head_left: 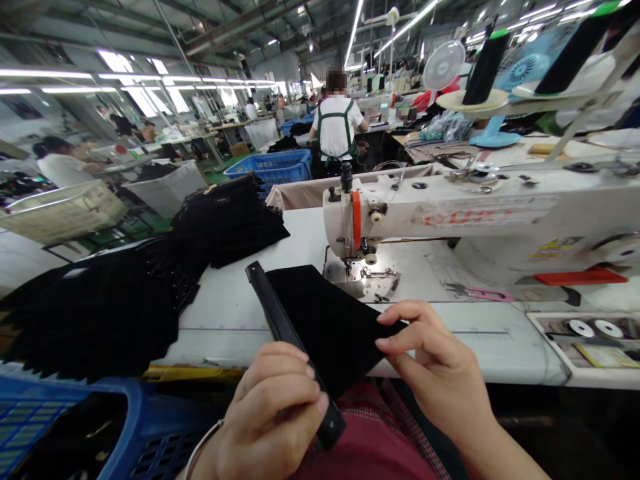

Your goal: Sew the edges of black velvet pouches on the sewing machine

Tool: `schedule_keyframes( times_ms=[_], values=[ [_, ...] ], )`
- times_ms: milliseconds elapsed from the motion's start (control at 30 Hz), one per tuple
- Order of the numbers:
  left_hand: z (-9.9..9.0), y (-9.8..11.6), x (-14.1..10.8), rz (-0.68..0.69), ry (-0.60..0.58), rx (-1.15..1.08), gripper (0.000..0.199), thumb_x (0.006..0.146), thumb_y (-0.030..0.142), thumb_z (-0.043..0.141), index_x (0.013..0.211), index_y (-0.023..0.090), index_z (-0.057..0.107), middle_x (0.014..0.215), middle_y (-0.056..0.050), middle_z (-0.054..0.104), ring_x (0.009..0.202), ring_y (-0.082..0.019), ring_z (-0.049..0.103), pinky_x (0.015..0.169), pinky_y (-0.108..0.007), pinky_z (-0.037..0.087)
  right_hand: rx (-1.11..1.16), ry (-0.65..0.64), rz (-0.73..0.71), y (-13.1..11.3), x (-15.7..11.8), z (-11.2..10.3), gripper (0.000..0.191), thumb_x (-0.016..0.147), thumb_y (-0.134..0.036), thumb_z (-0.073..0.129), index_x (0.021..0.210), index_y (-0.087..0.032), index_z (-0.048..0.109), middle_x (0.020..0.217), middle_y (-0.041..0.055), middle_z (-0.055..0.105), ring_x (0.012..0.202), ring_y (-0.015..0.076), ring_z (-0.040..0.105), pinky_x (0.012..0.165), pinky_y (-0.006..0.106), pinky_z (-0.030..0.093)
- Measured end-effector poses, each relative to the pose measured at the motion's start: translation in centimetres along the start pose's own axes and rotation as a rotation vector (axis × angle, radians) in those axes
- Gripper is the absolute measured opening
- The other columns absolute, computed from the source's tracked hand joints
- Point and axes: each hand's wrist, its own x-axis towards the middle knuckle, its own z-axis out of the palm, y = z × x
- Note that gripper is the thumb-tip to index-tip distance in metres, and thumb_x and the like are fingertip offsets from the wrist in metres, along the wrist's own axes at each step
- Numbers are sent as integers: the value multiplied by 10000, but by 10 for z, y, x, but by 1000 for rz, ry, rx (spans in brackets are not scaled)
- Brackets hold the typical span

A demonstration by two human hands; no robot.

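Observation:
My left hand [275,410] is closed around the lower part of a stiff black strip [274,305], which has a small rivet near each end. A black fabric piece [325,317] spreads from the strip towards the right. Its right corner is pinched between the thumb and fingers of my right hand [435,357]. The fabric is held tilted over the front table edge, just before the white sewing machine [390,213]. Under the machine head, the needle area [350,270] is lit and apart from the fabric.
Stacks of black fabric pieces [115,307] lie on the left of the table [225,320]. A blue basket [135,420] stands below them. Pink-handled snips [483,293] and a bobbin tray [550,327] are on the right. A person in a white shirt [335,123] sits ahead.

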Motion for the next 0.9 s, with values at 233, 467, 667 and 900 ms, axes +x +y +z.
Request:
schedule_keyframes(
  times_ms=[233, 467, 667, 900],
  values=[
    [0, -1, -5, -12, -8, 31, 259, 763, -99, 640, 885, 126, 678, 933, -17, 633, 924, -159, 590, 858, -388, 562, -2, 28, 36, -3, 0, 1, 205, 839, -66, 630, 831, -270, 616, 1066, -17, 578, 1036, 155, 548, 882, 316, 405],
    [-6, 0, 6, -235, 11, 12, 236, 799, -9, 635, 976, 147, 641, 929, -44, 665, 847, -158, 635, 748, -299, 567, 233, -17, 265, 3, -2, -5, 142, 813, -207, 735, 901, -273, 645, 934, -13, 618, 886, 158, 566, 786, 287, 437],
    [-15, 4, 32, -1025, -93, -274, 125, 869, 324, 643, 920, 214, 673, 775, 18, 682, 689, -122, 651, 601, -170, 518, 484, 18, 540, 10, -4, -2, 174, 857, -395, 710, 976, -271, 687, 878, -12, 627, 807, 123, 521, 706, 230, 394],
    [-6, 13, 39, -1362, 102, -576, 280, 777, 401, 733, 964, 197, 690, 768, 0, 685, 733, -154, 638, 653, -206, 510, 627, 64, 579, 7, -4, 0, 198, 863, -389, 711, 997, -261, 640, 796, -35, 572, 717, 89, 443, 652, 194, 347]
  ],
)
